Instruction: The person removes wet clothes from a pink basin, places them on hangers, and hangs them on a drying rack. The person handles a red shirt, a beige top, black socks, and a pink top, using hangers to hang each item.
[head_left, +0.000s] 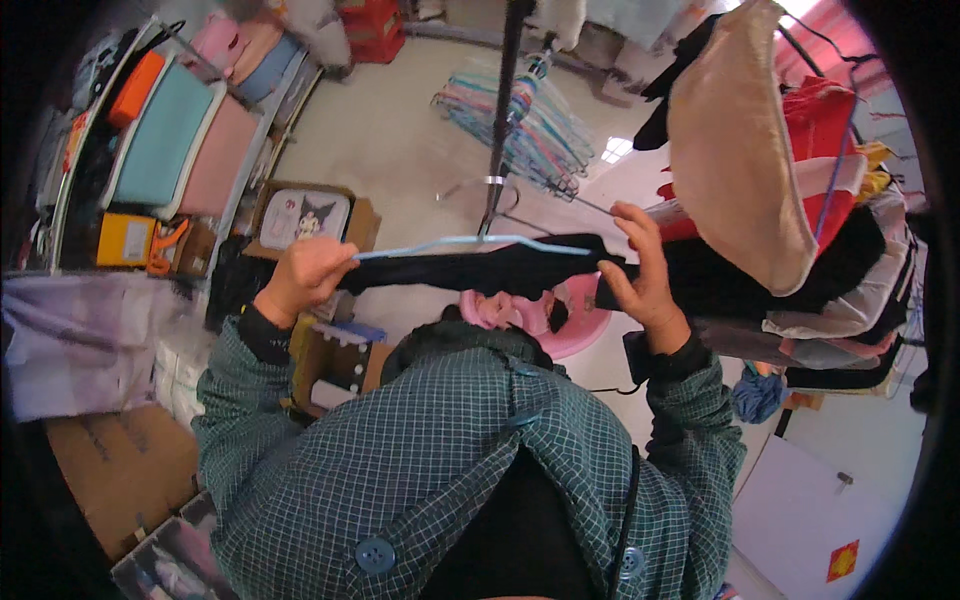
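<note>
A light-blue clothes hanger carries a black garment in front of my chest. Its hook sits by the dark pole of a clothes rack; whether it rests on the rail I cannot tell. At the left end, my left hand is closed on the hanger and the cloth. My right hand is at the right end, thumb and fingers spread beside the garment; the thumb is close to the black cloth, and contact is unclear. Beyond the pole hangs a bunch of coloured hangers.
Clothes hang close together at the right, a beige padded piece foremost. A pink basin stands on the floor below the garment. At the left are a shelf with storage bins, an open cardboard box and a large carton.
</note>
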